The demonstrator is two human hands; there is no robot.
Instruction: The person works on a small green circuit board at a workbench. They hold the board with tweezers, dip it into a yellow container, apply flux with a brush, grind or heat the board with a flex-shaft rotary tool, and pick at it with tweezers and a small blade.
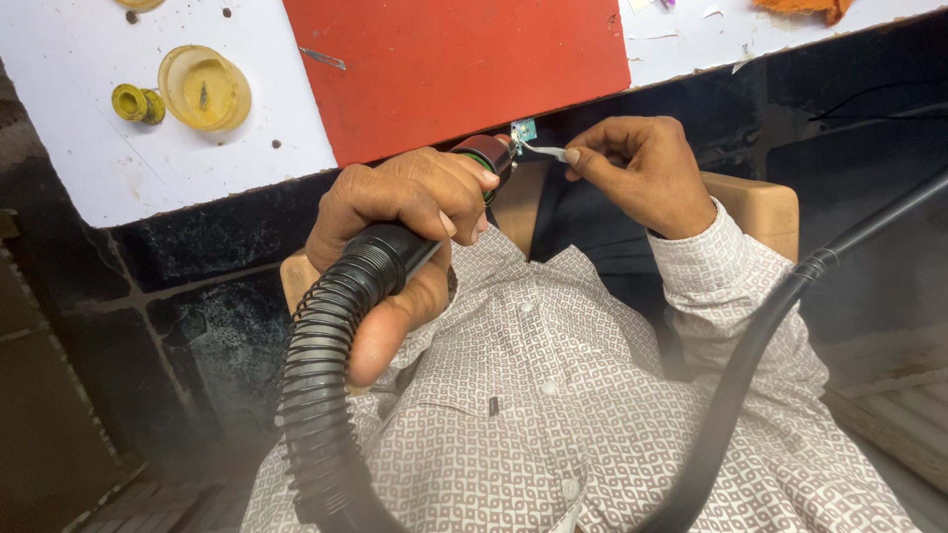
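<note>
Nearest the camera, a black corrugated hose (321,395) climbs over a patterned shirt (553,395) to the left hand (400,222), whose fingers are wrapped tight around a hot-air handpiece (482,158) with a dark red collar. Its nozzle points at a tiny blue-green circuit board (523,129), which sits just below the near edge of a red mat (454,69). The right hand (637,173) has thumb and forefinger pinched together on slim metal tweezers (545,151), whose tips touch the little board and appear to hold it. Judging from this, heating seems under way; whether any part has come loose is too small to tell. A second, smooth black hose (780,306) crosses the right sleeve and could snag that elbow. Farther off, on the white table (69,148), lie a round yellow lid (204,89) and a small yellow spool (138,104), well apart from the work.
</note>
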